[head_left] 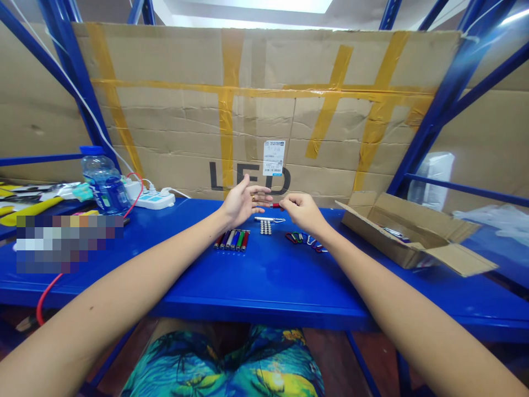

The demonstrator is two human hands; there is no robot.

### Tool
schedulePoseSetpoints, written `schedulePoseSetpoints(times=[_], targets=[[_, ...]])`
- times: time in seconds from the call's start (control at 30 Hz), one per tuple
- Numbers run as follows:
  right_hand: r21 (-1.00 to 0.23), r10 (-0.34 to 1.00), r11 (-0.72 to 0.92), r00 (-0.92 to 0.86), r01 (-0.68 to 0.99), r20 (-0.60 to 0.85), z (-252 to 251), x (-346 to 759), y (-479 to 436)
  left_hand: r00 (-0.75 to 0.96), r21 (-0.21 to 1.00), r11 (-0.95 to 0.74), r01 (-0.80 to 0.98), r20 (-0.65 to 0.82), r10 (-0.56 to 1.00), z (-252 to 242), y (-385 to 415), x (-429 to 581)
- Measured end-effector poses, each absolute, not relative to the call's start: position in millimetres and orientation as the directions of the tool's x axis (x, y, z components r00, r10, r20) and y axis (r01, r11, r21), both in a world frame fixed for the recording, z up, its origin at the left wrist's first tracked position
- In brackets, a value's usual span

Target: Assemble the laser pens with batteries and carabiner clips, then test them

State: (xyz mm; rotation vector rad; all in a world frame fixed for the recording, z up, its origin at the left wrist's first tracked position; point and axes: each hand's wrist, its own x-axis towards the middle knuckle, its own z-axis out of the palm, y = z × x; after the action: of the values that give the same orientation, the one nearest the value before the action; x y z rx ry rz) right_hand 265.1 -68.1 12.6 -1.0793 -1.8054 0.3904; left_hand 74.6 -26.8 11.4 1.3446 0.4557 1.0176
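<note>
My right hand pinches a small red metal tube, which looks like a mini flashlight body. My left hand is open, palm up and fingers stretched, its fingertips close to the tube's end; whether they touch it I cannot tell. Below the left hand lies a row of several coloured tubes with metal ends. Between the hands, a silver tube with a wire clip lies behind a block of small round silver pieces, perhaps button cells. Coloured carabiners rest under my right wrist.
An open cardboard box with some items inside stands at the right. To the left are a plastic bottle, a white power strip and a red cable. A large cardboard sheet closes off the back of the blue table.
</note>
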Motion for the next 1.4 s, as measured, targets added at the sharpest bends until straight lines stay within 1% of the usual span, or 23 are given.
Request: schedulePoseSetpoints(times=[0.2,0.33,0.47,0.6,0.93,1.1,1.3,1.4], targets=[[-0.695,0.821,0.543,-0.121,0.472,0.559,14.2,265.2,-69.3,0.518,0.939,-0.107,-0.327,0.273,0.81,11.0,-25.6,74.2],[-0.679,0.816,0.545,-0.125,0.492,0.564,14.4,265.0,-70.1,0.511,0.935,-0.095,-0.342,0.27,0.816,11.7,-26.9,74.6],[-0.699,0.832,0.525,-0.119,0.485,0.543,14.1,265.3,-70.2,0.511,0.936,-0.089,-0.341,0.264,0.818,12.5,-28.6,75.0],[-0.672,0.823,0.538,-0.145,0.509,0.549,12.6,265.8,-68.4,0.51,0.936,-0.098,-0.338,0.27,0.817,12.1,-28.6,75.0],[-0.693,0.832,0.53,-0.143,0.488,0.536,11.6,266.6,-67.7,0.53,0.941,-0.116,-0.318,0.278,0.801,11.1,-27.0,74.2],[-0.682,0.828,0.531,-0.139,0.503,0.542,12.5,266.4,-67.2,0.534,0.94,-0.118,-0.319,0.281,0.797,10.5,-26.1,74.4],[-0.705,0.84,0.515,-0.123,0.487,0.529,11.3,265.8,-66.5,0.543,0.938,-0.102,-0.33,0.277,0.793,12.0,-28.6,74.8],[-0.747,0.864,0.484,-0.118,0.456,0.489,9.5,265.7,-64.5,0.54,0.938,-0.112,-0.328,0.283,0.793,13.1,-31.1,75.1]])
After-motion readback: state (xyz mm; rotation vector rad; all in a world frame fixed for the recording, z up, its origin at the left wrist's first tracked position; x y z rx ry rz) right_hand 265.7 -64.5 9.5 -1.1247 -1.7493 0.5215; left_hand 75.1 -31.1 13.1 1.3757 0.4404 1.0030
